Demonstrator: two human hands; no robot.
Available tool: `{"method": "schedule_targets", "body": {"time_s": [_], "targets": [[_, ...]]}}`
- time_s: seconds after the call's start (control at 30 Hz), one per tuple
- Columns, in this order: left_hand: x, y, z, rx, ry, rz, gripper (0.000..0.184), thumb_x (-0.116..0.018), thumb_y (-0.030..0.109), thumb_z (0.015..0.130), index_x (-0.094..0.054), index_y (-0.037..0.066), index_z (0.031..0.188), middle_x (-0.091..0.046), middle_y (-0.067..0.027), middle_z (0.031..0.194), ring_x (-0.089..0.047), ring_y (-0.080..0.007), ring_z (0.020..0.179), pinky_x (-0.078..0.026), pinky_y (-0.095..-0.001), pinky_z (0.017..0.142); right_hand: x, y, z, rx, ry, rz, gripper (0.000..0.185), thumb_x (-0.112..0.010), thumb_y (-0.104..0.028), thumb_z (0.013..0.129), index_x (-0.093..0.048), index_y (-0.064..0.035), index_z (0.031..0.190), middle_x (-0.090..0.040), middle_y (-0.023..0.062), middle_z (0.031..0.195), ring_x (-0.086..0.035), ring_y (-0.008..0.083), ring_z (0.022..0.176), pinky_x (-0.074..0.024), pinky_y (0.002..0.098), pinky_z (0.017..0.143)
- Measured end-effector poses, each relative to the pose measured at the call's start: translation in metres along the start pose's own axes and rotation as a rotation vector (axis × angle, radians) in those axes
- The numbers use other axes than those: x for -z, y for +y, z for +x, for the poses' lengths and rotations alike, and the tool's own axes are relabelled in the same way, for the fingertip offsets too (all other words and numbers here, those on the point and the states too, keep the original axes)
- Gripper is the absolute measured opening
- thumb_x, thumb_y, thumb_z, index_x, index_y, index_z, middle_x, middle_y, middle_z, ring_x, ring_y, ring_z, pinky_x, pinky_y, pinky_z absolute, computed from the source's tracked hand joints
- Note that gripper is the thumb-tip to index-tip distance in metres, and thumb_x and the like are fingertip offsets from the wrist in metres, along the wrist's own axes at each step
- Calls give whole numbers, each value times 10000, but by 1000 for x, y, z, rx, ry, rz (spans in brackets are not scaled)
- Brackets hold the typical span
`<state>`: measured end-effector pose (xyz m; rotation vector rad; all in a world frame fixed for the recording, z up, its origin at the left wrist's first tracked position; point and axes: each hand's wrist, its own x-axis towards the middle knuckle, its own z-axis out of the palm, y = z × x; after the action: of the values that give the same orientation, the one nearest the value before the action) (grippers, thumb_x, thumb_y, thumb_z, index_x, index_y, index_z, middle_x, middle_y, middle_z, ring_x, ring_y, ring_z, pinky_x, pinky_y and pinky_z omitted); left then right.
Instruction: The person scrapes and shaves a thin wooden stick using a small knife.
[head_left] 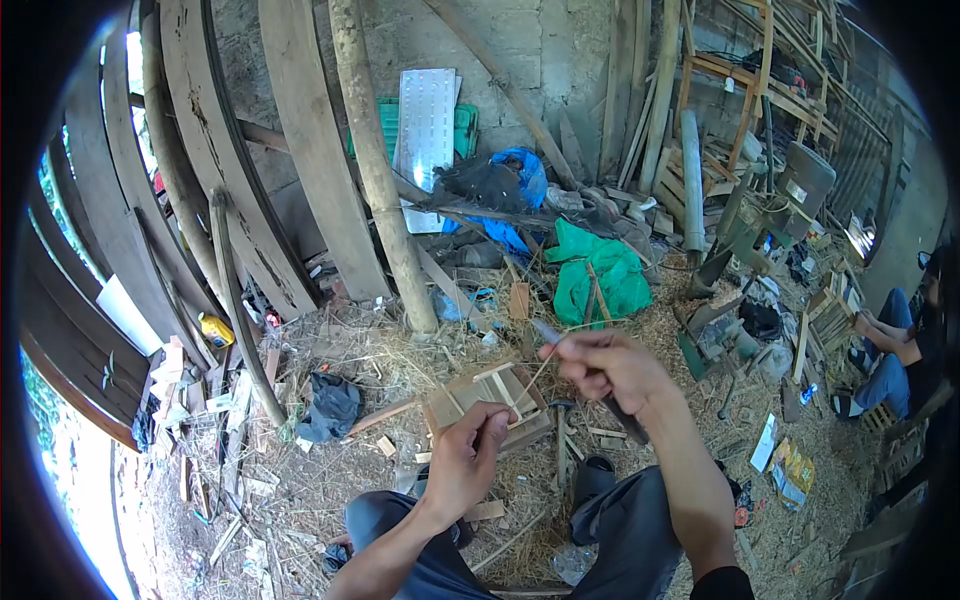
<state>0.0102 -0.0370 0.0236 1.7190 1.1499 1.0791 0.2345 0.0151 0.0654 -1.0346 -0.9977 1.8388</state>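
Observation:
A thin wooden strip (538, 374) slants between my two hands. My left hand (468, 455) is closed, its thumb and fingers pinching the strip's lower end. Higher and to the right, my right hand (612, 372) is curled round a knife whose dark handle (628, 421) sticks out below the palm and whose blade (546, 331) points up left, by the strip's upper end. Beneath the hands, a small wooden frame (440, 408) with slats lies on the ground between my feet. A hammer (562, 440) stands or lies just right of the frame.
Wood scraps and shavings cover the ground (350, 500). Ahead are a wooden pole (380, 170), a green bag (600, 275) and a blue tarp (518, 175). A black bag (330, 405) lies to the left. Another person (890, 350) sits at the far right.

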Motion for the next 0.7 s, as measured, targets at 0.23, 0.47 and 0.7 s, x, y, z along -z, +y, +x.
{"method": "schedule_targets", "body": {"time_s": [0.23,0.47,0.7], "targets": [[0,-21,3,36,-14,-248,205,-453,173,992,-562,-1,982,-426,35,645,-350,-32,574,-308,-200,516,30,-12,-11,338,274,-20,284,-548,-181,937,-559,-18,1170,-451,-34,625,-306,8,459,-224,174,411],[-6,-10,6,126,-78,-332,236,-440,188,1000,-570,-5,963,-483,9,680,-424,-49,633,-374,-208,583,-21,16,2,251,-56,-157,185,-552,-198,942,-577,-20,988,-594,54,708,-368,28,475,-259,189,416],[-4,-10,4,155,-111,-340,240,-445,200,1000,-570,0,955,-506,7,711,-460,-52,653,-400,-211,596,-6,13,7,118,13,-160,220,-599,-211,918,-582,-5,992,-572,15,696,-364,21,462,-259,178,413]]}}
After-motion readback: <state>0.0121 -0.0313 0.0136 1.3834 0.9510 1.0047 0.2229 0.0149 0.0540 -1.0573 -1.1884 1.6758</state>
